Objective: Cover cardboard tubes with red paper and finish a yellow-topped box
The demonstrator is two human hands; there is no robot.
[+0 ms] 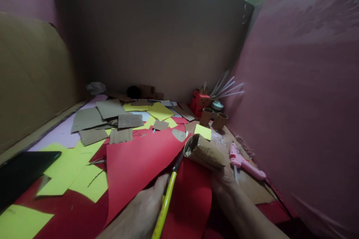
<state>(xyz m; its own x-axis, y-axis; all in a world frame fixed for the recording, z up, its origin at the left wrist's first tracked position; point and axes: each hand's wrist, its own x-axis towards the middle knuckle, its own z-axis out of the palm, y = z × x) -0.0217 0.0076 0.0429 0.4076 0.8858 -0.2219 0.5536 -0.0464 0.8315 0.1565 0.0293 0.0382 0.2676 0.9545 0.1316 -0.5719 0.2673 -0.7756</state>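
Note:
My left hand (pixel 150 198) is closed, its fingertips mostly hidden, along a slim yellow stick (pixel 165 205) with a dark tapering end, perhaps a brush or pencil. The dark end reaches the open mouth of a rolled brown cardboard tube (pixel 209 153). From below and to the right, my right hand (pixel 224 181) grips that tube, tilted with its mouth up and left. A large red paper sheet (pixel 143 160) curves up beside my left hand. More red paper (pixel 193 198) lies under the tube.
Cardboard scraps (pixel 88 119) and yellow paper pieces (pixel 75 171) cover the left. A pink glue gun (pixel 246 166) with its cord lies right, near the pink wall. Small cardboard tubes (pixel 220 121), a red figure (pixel 200 102) and white glue sticks (pixel 230 87) stand behind.

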